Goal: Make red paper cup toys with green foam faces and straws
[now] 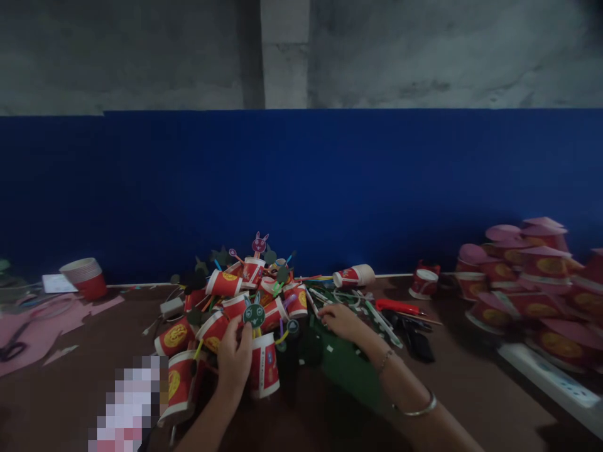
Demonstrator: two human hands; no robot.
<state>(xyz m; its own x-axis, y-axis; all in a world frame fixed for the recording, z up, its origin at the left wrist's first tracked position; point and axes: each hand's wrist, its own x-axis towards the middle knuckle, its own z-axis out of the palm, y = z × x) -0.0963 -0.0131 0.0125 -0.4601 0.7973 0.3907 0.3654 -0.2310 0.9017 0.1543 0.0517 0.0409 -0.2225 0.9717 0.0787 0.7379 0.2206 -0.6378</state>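
Observation:
My left hand (234, 355) pinches a dark green paper rabbit face (254, 314) with drawn features. The face sits above an upright red and white paper cup (264, 367), beside that hand. A yellow strip with a small round green piece (293, 326) sticks out from the cup's right side. To the right, my right hand (343, 321) has its fingers closed at the lower end of a slim white pen-like stick (311, 302). Beneath this hand lies a dark green sheet (351, 370). Behind my left hand, several decorated cups (223, 282) are heaped up, one with a pink rabbit face (259, 243).
Stacked cups (85, 279), pink paper (42, 320) and scissors (14, 345) lie at left. A red-handled tool (400, 306), cups with pink tops (541, 301) and a white power strip (551, 376) are at right. A blue wall panel (301, 188) rises behind the table.

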